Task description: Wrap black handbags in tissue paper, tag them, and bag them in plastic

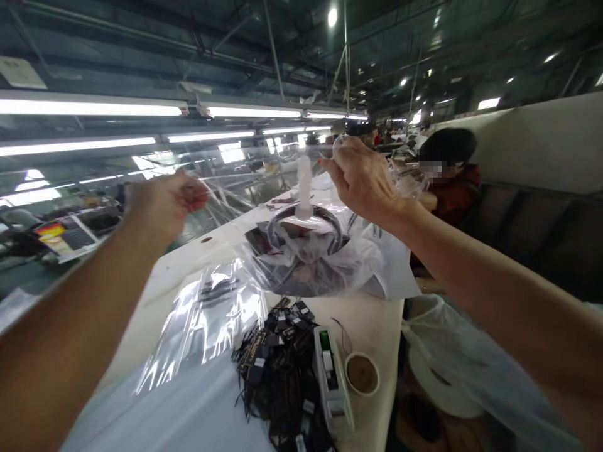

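My left hand (167, 204) is raised, fingers closed on the edge of a clear plastic bag (226, 198). Further right, my right hand (360, 176) pinches the same film, so it stretches between both hands above the table. Below and between them is what looks like a handbag, with a dark curved handle (277, 220) and a white strip (304, 188) standing up at its top. Thin white wrapping (367, 257) and clear film cover much of its dark body. Motion blurs my left hand and the film.
Flat clear bags (207, 320) lie on the white table (183, 263). Near its right edge are a heap of black hang tags (282, 351), a white dispenser-like tool (333, 376) and a round cup (362, 374). A person (456, 169) sits at right, near translucent plastic (452, 333).
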The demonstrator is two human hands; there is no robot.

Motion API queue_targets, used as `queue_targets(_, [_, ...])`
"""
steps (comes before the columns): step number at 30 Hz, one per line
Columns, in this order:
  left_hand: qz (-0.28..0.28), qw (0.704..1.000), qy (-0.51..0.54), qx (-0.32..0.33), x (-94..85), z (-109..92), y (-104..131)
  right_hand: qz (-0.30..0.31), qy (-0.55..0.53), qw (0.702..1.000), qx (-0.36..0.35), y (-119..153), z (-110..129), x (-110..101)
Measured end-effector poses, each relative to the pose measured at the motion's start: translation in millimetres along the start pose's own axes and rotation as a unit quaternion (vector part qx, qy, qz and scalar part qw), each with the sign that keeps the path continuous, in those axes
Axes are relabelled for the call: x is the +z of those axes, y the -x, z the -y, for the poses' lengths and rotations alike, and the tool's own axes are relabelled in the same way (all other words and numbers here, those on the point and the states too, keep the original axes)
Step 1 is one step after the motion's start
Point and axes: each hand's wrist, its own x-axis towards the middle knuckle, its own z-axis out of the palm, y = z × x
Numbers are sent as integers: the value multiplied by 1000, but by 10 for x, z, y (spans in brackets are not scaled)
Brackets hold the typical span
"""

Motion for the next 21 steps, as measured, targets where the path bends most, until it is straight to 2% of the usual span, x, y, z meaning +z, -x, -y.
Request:
queue_targets(3, [49,994,-26,-99,620,570,-33,61,49,996,49,303,-289,309])
queue_targets(6, [118,975,-73,-171,1097,1265,85,154,73,982,85,712,-515,666])
queue_targets(9, [181,953,-108,-217,1352,1807,253,220,77,965,124,993,-694,940])
queue_targets(11, [208,946,-118,-220,1381,1996,348,218,79,961,149,1047,-769,1015])
queue_targets(14, [222,941,-139,-214,1184,2116,522,135,85,977,145,1098,-720,978])
queue_targets(16, [228,933,-164,-224,870,2222,751,66,57,992,90,1278,-542,938])
queue_targets(17, [237,926,-180,-232,654,2312,918,55,24,997,51,1435,-419,939])
queue_targets(18, [246,918,-200,-239,399,2432,1121,62,-27,998,-2,1634,-285,961])
queue_targets(19, [280,900,-245,-228,109,2575,1355,103,-93,989,-60,1860,-151,1004])
queue_targets(20, [308,881,-282,-221,-211,2733,1615,179,-149,970,-72,2098,-26,1064])
queue_targets(21, [318,866,-312,-227,-553,2890,1894,230,-200,950,-69,2327,87,1133])
